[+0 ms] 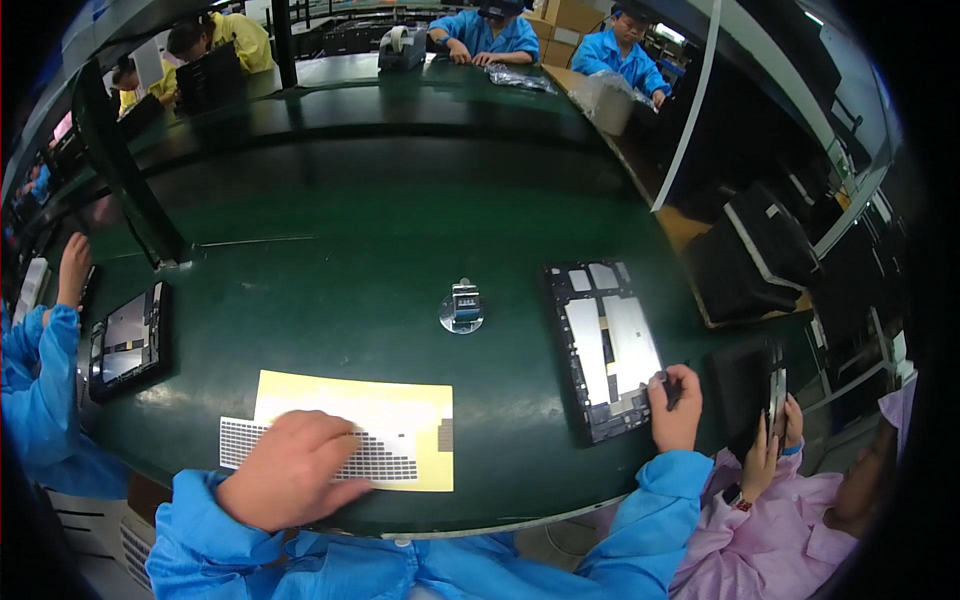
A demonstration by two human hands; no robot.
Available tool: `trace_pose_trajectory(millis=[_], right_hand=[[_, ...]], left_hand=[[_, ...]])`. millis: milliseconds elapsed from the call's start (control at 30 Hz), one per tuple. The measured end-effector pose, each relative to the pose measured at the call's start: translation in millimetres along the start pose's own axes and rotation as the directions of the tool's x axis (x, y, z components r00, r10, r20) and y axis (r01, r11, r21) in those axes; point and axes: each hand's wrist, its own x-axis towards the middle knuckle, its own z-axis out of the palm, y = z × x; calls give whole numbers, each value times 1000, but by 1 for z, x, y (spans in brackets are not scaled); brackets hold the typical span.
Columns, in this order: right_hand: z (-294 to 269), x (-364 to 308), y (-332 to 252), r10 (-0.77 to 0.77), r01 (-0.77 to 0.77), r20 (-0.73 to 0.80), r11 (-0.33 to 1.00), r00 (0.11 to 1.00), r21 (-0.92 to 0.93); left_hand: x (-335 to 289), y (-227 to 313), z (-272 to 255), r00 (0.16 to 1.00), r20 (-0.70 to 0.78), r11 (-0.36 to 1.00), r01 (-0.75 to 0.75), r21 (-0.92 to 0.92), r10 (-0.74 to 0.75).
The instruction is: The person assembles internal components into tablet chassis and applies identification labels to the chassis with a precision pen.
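My left hand (300, 468) lies over a white sheet of small dark labels (388, 458), with its fingers stretched out and the thumb apart. Under that sheet is a larger yellow sheet (350, 392) on the green table. At the lower right edge of a tablet-like device (622, 340), my right hand (678, 405) has its thumb and finger curled together. Whether they grip the device's edge or a small piece, I cannot make out. The device lies with its back off, showing silver plates and dark circuit parts. A small metal counter on a round clear base (463, 308) stands between the sheets and the device.
Another opened device (130, 340) lies at the left, near a blue-sleeved co-worker's arm (50, 375). On the right, a person in pink (780, 520) handles a thin device (777, 400). A tape dispenser (402, 48) stands at the far edge; dark padded pieces (750, 255) are stacked to the right.
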Motion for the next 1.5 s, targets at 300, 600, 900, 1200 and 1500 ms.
trace_pose_trajectory(millis=[300,600,900,1200,1500], right_hand=[[4,-72,-39,-101,101,18,995,995,-13],[11,-127,-59,-344,292,-355,937,869,-193],[63,-103,-146,-82,489,-662,742,745,459],[172,-59,-180,-243,20,281,789,929,614],[196,-61,-170,-507,447,427,862,748,239]], left_hand=[[87,90,99,983,6,454,89,-887,-182],[92,105,95,984,170,128,174,-976,-48],[74,57,62,984,-177,-94,-179,-979,-31],[34,-61,23,851,-57,7,-63,-998,-522],[30,-95,51,704,-561,877,193,-441,-436]])
